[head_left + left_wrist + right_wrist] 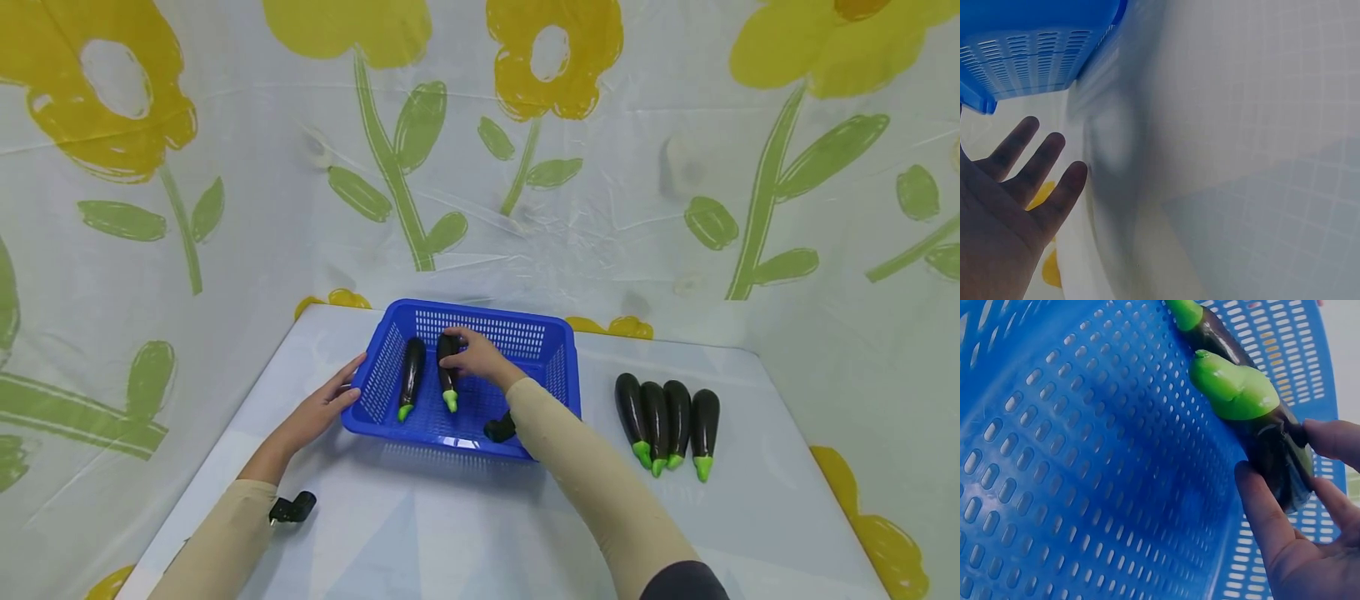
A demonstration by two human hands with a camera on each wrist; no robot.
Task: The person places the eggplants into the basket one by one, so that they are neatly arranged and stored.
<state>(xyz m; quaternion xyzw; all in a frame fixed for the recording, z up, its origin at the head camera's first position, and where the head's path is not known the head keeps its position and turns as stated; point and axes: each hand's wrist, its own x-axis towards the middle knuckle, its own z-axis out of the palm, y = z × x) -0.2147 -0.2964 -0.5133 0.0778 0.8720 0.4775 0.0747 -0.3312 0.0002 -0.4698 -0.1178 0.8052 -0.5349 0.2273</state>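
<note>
Right hand: I pinch an eggplant inside the blue basket | left hand: fingers spread, touching its rim

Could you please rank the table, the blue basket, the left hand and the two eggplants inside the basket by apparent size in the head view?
1. Table
2. Blue basket
3. Left hand
4. Loose eggplant and held eggplant: unsure, as they look alike and the right hand partly covers one.

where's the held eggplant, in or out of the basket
In: head and right wrist views show the held eggplant inside the blue basket.
</note>
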